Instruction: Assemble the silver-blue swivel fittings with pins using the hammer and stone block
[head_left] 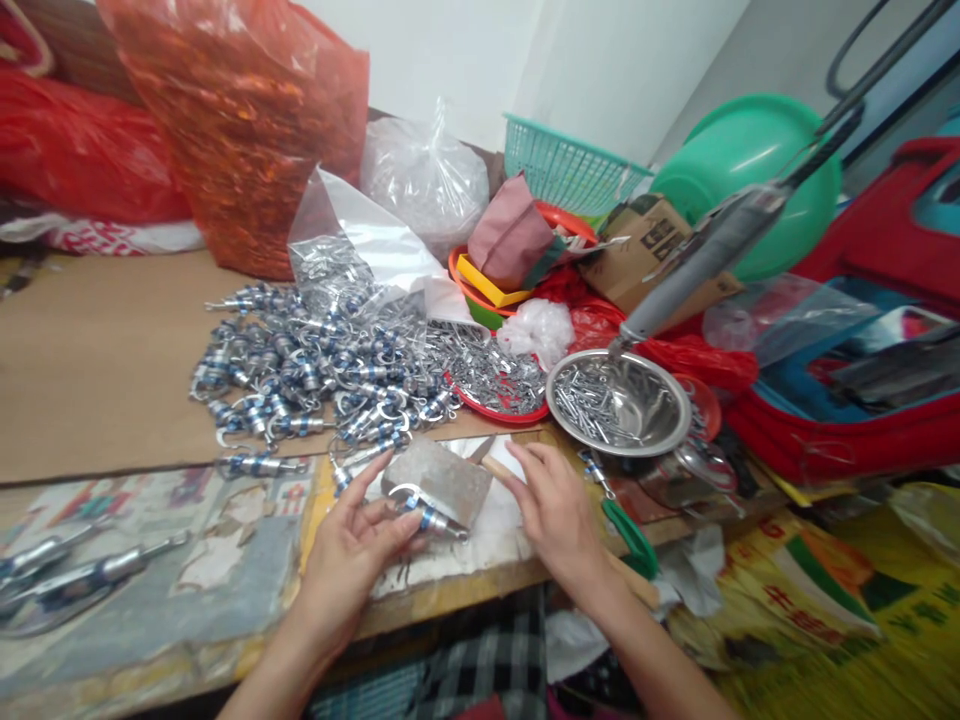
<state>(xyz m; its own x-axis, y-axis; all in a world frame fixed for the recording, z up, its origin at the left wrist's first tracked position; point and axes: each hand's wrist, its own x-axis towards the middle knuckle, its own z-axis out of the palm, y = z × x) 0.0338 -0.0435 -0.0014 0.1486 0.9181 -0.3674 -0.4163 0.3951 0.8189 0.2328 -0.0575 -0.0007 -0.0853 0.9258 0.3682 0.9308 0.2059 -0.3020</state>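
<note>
My left hand (pixel 352 545) pinches a small silver and blue metal clip (pixel 426 515) between thumb and fingers, held against a grey stone block (pixel 439 478) on the table's front edge. My right hand (pixel 553 510) rests just right of the block, its fingers curled at a small wooden-handled tool (pixel 491 465) lying by the block; whether they grip it I cannot tell. Behind the block spreads a big pile of the same silver and blue clips (pixel 315 370).
A steel bowl of screws (pixel 619 403) and a red plate of metal parts (pixel 499 385) stand right of the pile. A hanging electric screwdriver (pixel 705 260) points at the bowl. Red bags, clear bags, a teal basket (pixel 566 170) and a green basin (pixel 750 160) crowd the back.
</note>
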